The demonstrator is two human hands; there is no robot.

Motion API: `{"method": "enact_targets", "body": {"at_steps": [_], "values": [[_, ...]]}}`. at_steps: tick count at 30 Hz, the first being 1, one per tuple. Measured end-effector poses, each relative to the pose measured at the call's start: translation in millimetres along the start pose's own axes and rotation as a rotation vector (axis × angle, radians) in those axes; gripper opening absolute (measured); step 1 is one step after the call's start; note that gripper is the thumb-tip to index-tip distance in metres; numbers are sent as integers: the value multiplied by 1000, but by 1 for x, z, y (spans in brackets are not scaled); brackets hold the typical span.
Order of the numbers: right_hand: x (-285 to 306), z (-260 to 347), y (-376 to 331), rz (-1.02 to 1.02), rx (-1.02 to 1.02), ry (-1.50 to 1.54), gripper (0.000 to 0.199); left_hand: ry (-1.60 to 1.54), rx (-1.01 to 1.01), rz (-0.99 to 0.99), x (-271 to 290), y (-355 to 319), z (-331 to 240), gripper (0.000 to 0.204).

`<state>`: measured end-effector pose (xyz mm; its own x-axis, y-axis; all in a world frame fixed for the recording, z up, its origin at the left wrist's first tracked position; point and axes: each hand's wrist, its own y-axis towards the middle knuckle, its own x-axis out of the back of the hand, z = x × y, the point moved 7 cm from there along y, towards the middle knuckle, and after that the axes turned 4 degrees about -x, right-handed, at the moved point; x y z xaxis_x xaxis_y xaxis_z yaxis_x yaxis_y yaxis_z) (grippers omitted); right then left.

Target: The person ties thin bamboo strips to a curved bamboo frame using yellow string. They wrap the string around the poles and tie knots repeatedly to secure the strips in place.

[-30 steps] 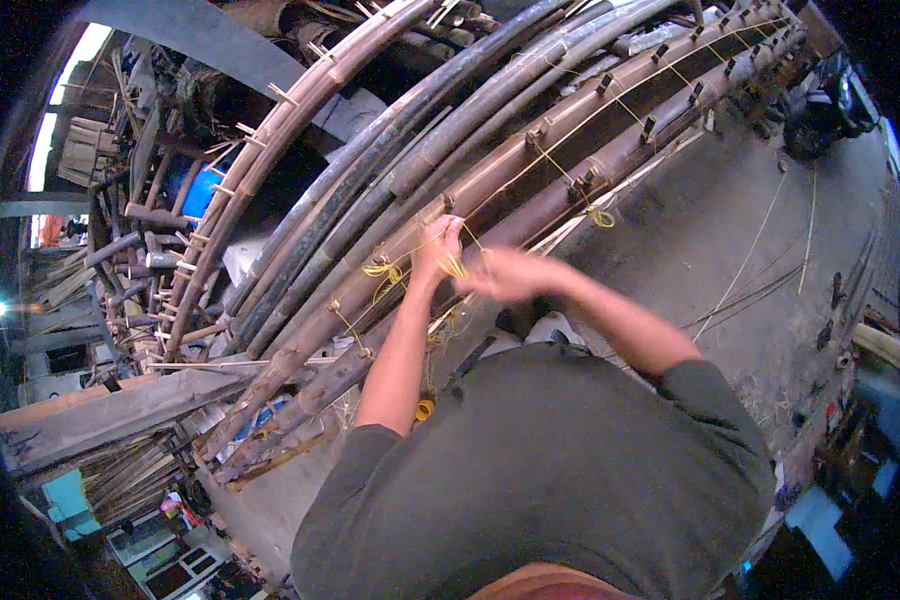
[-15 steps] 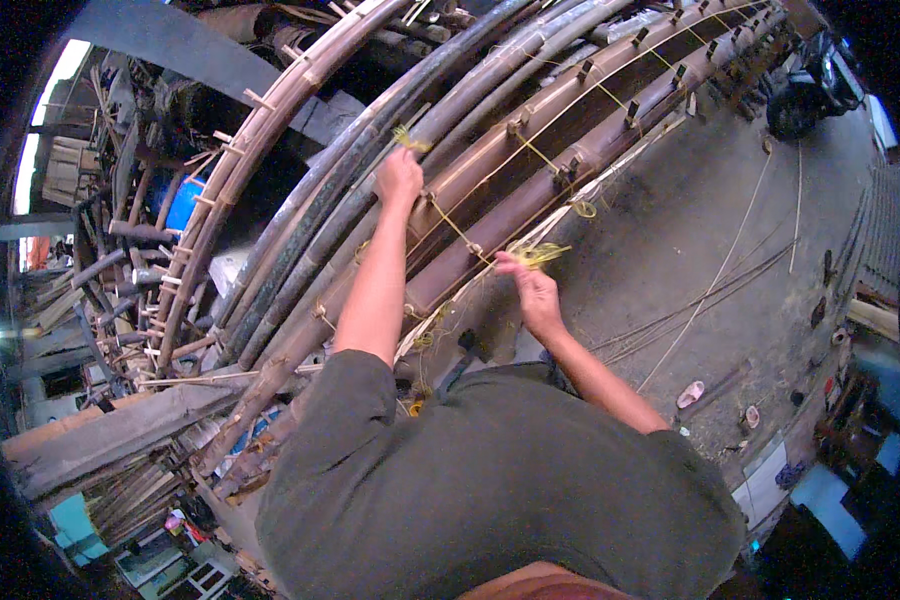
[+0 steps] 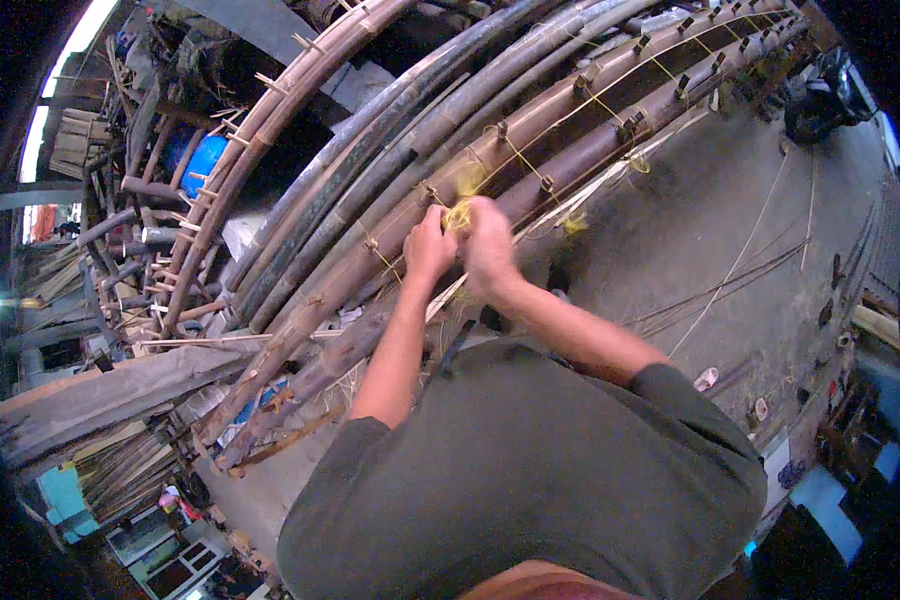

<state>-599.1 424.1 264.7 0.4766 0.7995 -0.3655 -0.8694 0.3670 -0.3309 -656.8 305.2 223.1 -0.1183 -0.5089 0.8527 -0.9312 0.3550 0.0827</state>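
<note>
Since half a second ago your hands have come back together: your left hand (image 3: 430,245) and right hand (image 3: 490,245), then spread apart along the poles, now meet, both pinched narrowly on a tuft of thin yellow twine (image 3: 458,213). That twine sits on the brown bamboo pole (image 3: 560,160), a long, jointed, rounded length fitted with short dark pegs. Darker, smoother poles (image 3: 410,120) lie alongside. Grey concrete floor (image 3: 710,210), rough, carries loose thin bamboo strips (image 3: 730,285).
</note>
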Motion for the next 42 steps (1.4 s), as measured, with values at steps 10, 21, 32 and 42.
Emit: {"method": "enact_targets", "body": {"at_steps": [10,21,32,42], "values": [[-80,4,105,354,702,-1202,57,-51,127,11,7,6,-1,33],[13,11,-54,648,854,-1098,23,-494,-2,-162,31,19,-26,24],[9,-18,-60,749,759,-1098,20,102,112,-315,27,126,35,26],[-25,-30,-77,601,647,-1635,36,-132,166,-167,83,57,73,29]]}}
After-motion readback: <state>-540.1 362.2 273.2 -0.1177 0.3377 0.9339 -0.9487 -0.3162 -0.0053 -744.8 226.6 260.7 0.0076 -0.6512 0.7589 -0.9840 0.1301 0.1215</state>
